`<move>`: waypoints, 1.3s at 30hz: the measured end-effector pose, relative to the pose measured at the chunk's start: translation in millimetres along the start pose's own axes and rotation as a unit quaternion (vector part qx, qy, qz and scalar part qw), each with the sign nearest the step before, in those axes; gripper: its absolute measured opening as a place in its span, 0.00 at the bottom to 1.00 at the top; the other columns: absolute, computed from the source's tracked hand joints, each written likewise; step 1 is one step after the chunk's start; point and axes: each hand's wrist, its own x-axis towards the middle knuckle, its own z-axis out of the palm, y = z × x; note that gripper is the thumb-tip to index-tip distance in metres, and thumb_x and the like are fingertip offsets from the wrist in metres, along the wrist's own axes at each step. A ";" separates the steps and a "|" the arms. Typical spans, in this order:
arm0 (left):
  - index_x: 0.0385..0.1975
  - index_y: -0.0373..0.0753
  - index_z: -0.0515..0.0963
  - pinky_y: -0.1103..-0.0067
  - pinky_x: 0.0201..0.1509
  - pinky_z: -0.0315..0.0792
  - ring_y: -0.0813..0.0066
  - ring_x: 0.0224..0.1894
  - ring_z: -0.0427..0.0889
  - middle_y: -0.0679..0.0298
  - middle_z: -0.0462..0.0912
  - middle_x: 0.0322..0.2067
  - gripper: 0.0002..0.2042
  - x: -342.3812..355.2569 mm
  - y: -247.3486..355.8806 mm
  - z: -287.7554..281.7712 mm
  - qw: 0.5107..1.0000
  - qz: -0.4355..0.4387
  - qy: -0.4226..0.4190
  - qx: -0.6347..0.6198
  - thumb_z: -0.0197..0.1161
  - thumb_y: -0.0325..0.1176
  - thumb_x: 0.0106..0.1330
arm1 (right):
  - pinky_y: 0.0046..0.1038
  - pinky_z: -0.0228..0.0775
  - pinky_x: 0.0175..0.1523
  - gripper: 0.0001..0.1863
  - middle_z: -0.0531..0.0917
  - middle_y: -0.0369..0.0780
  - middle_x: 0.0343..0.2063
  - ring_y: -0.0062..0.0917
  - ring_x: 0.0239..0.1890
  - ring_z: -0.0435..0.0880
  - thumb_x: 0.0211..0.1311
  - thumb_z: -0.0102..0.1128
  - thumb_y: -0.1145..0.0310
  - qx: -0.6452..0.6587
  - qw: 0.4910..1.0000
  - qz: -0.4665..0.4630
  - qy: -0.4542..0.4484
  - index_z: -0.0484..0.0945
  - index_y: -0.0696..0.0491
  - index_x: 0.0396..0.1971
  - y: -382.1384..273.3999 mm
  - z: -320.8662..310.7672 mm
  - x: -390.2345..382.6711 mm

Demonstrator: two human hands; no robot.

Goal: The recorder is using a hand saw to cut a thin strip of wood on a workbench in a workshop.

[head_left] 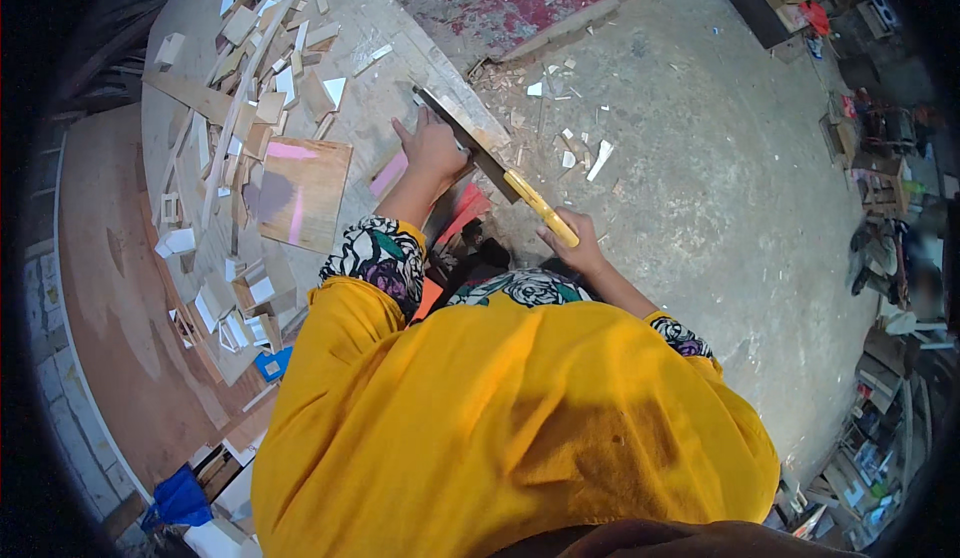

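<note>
My right hand [572,242] is wrapped around the yellow handle of a handsaw [535,205]. The saw's dark blade slants up and left over the corner of a worktable [400,48]. Close along the blade, my left hand [436,146] presses down with thumb and forefinger spread; its other fingers are partly hidden. Beside the left wrist lies a small wooden piece with a pink stripe [390,173]. A pale bit of wood [488,140] shows on the far side of the blade. What lies directly under my left palm is hidden.
A square board with pink bands [335,183] lies left of my forearm. Wood offcuts [270,108] and long strips crowd the table's left side. A brown sheet [120,278] leans further left. Chips [600,160] litter the concrete floor [720,188]. Clutter lines the right wall.
</note>
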 end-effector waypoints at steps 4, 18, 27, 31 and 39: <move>0.53 0.32 0.69 0.43 0.63 0.37 0.61 0.67 0.51 0.53 0.60 0.61 0.33 4.7 5.8 -2.1 1.000 -0.009 -0.019 0.001 0.64 0.46 0.47 | 0.27 0.61 0.25 0.10 0.68 0.42 0.14 0.26 0.16 0.67 0.52 0.61 0.68 0.040 0.999 -0.005 -0.016 0.71 0.57 0.22 11.2 -8.1 7.6; 0.54 0.31 0.67 0.47 0.65 0.37 0.65 0.66 0.54 0.54 0.59 0.62 0.34 4.2 7.5 10.1 0.999 -0.029 -0.005 -0.017 0.65 0.44 0.47 | 0.29 0.63 0.25 0.08 0.72 0.46 0.16 0.36 0.17 0.71 0.51 0.60 0.69 0.028 0.997 0.005 -0.067 0.72 0.58 0.22 4.4 -20.6 11.9; 0.48 0.32 0.73 0.47 0.65 0.38 0.64 0.64 0.58 0.53 0.64 0.59 0.28 11.3 8.7 -5.7 0.998 -0.032 -0.046 0.034 0.64 0.41 0.46 | 0.29 0.66 0.28 0.06 0.75 0.46 0.18 0.37 0.19 0.74 0.51 0.59 0.69 0.047 0.998 0.034 -0.035 0.75 0.57 0.24 -1.5 -25.0 -18.6; 0.44 0.34 0.76 0.47 0.65 0.40 0.64 0.64 0.59 0.54 0.67 0.57 0.25 7.8 5.6 6.8 0.999 -0.023 0.015 0.019 0.64 0.40 0.45 | 0.29 0.66 0.27 0.07 0.76 0.46 0.18 0.34 0.18 0.73 0.53 0.59 0.68 0.030 0.998 -0.034 -0.042 0.75 0.57 0.24 -2.5 -27.2 -4.8; 0.42 0.35 0.78 0.47 0.65 0.41 0.65 0.62 0.61 0.56 0.70 0.55 0.24 7.5 9.9 -6.5 0.999 -0.024 -0.023 0.038 0.66 0.40 0.43 | 0.30 0.67 0.28 0.06 0.77 0.45 0.19 0.35 0.19 0.76 0.52 0.59 0.69 0.019 0.999 0.005 -0.039 0.77 0.56 0.28 -6.6 -25.5 -16.9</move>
